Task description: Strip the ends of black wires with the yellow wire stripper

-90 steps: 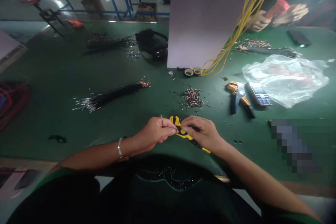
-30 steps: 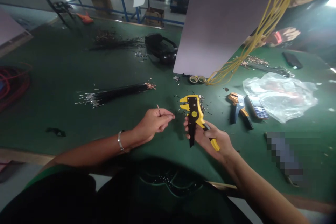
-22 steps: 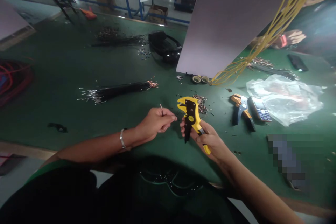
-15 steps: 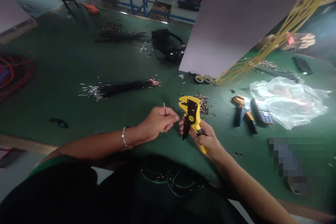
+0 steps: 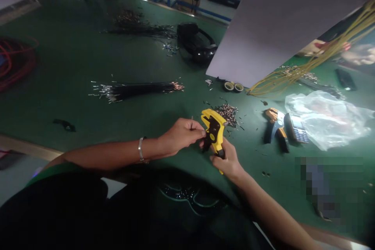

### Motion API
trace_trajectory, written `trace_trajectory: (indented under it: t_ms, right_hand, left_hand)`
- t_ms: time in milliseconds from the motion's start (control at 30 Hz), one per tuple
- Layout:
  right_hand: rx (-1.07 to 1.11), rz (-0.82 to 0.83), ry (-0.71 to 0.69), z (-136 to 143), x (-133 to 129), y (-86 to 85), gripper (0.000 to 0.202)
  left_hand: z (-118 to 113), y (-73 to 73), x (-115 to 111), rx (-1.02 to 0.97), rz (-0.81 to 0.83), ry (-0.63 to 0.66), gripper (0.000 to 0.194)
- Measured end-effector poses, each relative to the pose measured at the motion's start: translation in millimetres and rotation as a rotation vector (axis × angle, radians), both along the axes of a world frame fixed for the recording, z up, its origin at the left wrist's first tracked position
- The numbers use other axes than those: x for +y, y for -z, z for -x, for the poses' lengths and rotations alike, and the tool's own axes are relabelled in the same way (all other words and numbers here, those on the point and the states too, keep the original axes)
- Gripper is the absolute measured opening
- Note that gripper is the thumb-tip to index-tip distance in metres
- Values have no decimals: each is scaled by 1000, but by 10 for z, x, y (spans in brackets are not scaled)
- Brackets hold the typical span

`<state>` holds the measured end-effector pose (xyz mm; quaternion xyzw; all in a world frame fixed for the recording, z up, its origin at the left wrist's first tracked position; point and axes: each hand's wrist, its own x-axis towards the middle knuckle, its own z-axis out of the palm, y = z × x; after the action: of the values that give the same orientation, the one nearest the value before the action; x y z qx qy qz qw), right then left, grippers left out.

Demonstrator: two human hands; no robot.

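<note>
My right hand (image 5: 230, 160) is closed around the handles of a yellow and black wire stripper (image 5: 216, 125), its jaws pointing up and to the left. Close by on the left, my left hand (image 5: 179, 137) pinches a thin short wire (image 5: 191, 117); only a bit of it shows above the fingers. The fingertips are right by the tool's jaw side, and whether the wire is between the jaws I cannot tell. Behind the stripper lies a pile of short wire scraps (image 5: 229, 114). Farther left rests a bundle of black wires (image 5: 140, 89) with bare copper ends facing right.
A grey board (image 5: 243, 35) stands behind, beside tape rolls (image 5: 233, 86) and yellow wires (image 5: 281, 76). Rightward lie another wire stripper (image 5: 275, 125), a keypad phone (image 5: 298, 128) and a plastic bag (image 5: 325, 119). A co-worker's hands (image 5: 360, 54) are blurred at upper right. A black headset (image 5: 196, 43) sits behind.
My left hand has moved right, bringing the pinched wire up to the stripper's jaws. The stripper stays in my right hand. The whole view has shifted slightly.
</note>
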<state>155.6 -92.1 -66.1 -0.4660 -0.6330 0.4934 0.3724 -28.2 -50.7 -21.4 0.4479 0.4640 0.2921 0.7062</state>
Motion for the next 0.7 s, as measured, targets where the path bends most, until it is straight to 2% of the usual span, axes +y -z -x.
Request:
trace_trajectory:
  t_ms: [167,400,533,700]
  right_hand:
    - [-128,-132,-28,64,-58,-80,37]
    - [-403,-538,53,22,-122,-51,60]
    - [-444,-594,71,13,-128,-65,65]
    - [-449,-583,96,6,-133,-67,67]
  left_hand:
    - [27,-11,-6,-2,-24,58,17]
    - [16,81,-5,4,39,8,14]
    - [32,98,-3,7,23,12,18]
    - [41,54,-8,33,-3,44,22]
